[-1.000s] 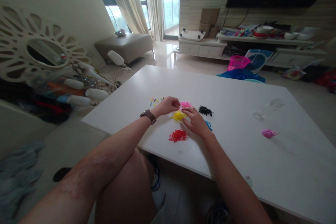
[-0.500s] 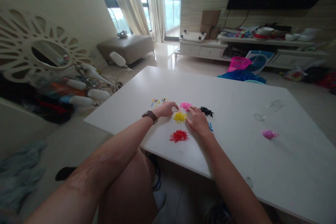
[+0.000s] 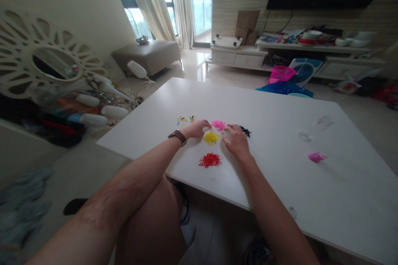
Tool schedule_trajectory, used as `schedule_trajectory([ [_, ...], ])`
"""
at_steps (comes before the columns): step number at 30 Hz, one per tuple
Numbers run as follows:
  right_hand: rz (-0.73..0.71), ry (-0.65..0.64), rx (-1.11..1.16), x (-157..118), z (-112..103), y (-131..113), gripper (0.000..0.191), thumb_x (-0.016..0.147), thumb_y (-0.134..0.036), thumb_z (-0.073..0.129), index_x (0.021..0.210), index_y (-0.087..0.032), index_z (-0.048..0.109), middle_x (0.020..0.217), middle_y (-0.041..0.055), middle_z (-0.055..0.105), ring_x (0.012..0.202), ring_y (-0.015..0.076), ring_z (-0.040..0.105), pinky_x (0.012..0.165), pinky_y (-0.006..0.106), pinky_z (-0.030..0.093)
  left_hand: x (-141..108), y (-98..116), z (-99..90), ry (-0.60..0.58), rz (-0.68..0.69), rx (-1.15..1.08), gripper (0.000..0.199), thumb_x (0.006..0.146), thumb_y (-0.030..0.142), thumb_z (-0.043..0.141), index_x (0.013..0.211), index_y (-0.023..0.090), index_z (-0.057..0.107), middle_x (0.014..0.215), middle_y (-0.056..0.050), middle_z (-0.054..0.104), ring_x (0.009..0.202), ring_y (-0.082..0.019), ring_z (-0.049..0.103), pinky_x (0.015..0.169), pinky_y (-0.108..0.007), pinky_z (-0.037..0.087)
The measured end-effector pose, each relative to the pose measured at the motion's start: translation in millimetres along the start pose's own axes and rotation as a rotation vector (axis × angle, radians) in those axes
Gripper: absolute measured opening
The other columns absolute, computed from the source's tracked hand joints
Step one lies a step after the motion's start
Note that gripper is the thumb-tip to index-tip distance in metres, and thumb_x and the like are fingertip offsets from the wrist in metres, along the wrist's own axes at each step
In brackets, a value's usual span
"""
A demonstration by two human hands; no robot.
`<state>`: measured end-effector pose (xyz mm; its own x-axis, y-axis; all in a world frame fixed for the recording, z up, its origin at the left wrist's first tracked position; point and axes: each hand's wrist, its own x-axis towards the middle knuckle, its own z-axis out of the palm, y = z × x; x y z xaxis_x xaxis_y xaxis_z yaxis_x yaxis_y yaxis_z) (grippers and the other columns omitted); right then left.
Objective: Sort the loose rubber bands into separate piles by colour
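Observation:
Small loose rubber bands lie in heaps sorted by colour on the white table. My left hand [image 3: 198,128], with a dark watch on its wrist, rests with curved, parted fingers at the left side of the pink rubber bands [image 3: 218,125]. On the other side of that heap, my right hand [image 3: 237,140] has its fingertips at the edge and its thumb held apart. Neither hand visibly holds anything. The yellow rubber bands [image 3: 212,138] lie between both hands, with the red rubber bands [image 3: 210,160] nearer me. Black rubber bands [image 3: 245,130] are partly hidden behind my right hand.
Mixed-colour bands [image 3: 185,120] are scattered beyond my left wrist. To the right on the white table [image 3: 273,182] are a pink object [image 3: 316,157] and clear plastic pieces [image 3: 305,136]. A pink basket [image 3: 281,74] stands past the far edge.
My right hand has shifted slightly and now covers the blue bands that showed beside it. The left hand stays by the pink heap. The whole view has moved a little.

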<state>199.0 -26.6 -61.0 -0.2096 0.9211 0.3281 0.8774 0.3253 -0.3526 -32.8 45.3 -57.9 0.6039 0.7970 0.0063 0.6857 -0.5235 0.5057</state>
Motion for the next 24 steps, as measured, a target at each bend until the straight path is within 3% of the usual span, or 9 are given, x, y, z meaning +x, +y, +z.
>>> schedule_trajectory([
  [5,-0.002,-0.012,0.022,-1,0,-1,0.024,0.091,-0.026,0.059,0.112,-0.02,0.068,0.13,0.0118,0.064,0.121,0.0304,0.055,0.094,0.042,0.046,0,4,-1.7,0.009,-0.01,-0.006,0.062,0.066,-0.006,0.05,0.121,0.014,0.072,0.126,-0.012,0.067,0.114,-0.022,0.065,0.105,-0.031,0.05],
  [10,-0.016,-0.116,-0.034,-2,0,-6,0.024,0.092,-0.026,0.059,0.114,-0.021,0.067,0.127,0.0123,0.066,0.12,0.0294,0.053,0.095,0.041,0.043,-3,9,-4.4,0.004,-0.062,0.038,0.053,0.069,-0.003,0.052,0.114,0.013,0.075,0.118,-0.011,0.068,0.102,-0.021,0.067,0.1,-0.031,0.053],
  [15,-0.031,-0.203,-0.137,-4,-4,-15,0.028,0.094,-0.026,0.054,0.118,-0.017,0.066,0.123,0.0132,0.068,0.117,0.0285,0.054,0.095,0.04,0.039,-2,10,-3.7,-0.058,-0.044,0.049,0.052,0.072,-0.005,0.051,0.116,0.012,0.074,0.121,-0.011,0.067,0.105,-0.019,0.067,0.096,-0.027,0.053],
  [20,-0.038,-0.249,-0.149,-5,-5,-18,0.031,0.096,-0.025,0.051,0.122,-0.018,0.065,0.129,0.0131,0.067,0.119,0.0272,0.054,0.094,0.039,0.037,-1,9,-2.5,-0.031,-0.03,0.043,0.059,0.068,-0.009,0.051,0.118,0.013,0.074,0.125,-0.011,0.067,0.111,-0.02,0.066,0.098,-0.027,0.052],
  [24,-0.047,-0.241,-0.133,-5,-6,-18,0.03,0.095,-0.025,0.052,0.121,-0.018,0.065,0.13,0.0129,0.067,0.119,0.0273,0.055,0.094,0.04,0.038,-2,10,-6.1,0.009,-0.059,0.008,0.053,0.07,-0.006,0.056,0.114,0.014,0.077,0.12,-0.011,0.069,0.091,-0.017,0.069,0.089,-0.026,0.055],
])
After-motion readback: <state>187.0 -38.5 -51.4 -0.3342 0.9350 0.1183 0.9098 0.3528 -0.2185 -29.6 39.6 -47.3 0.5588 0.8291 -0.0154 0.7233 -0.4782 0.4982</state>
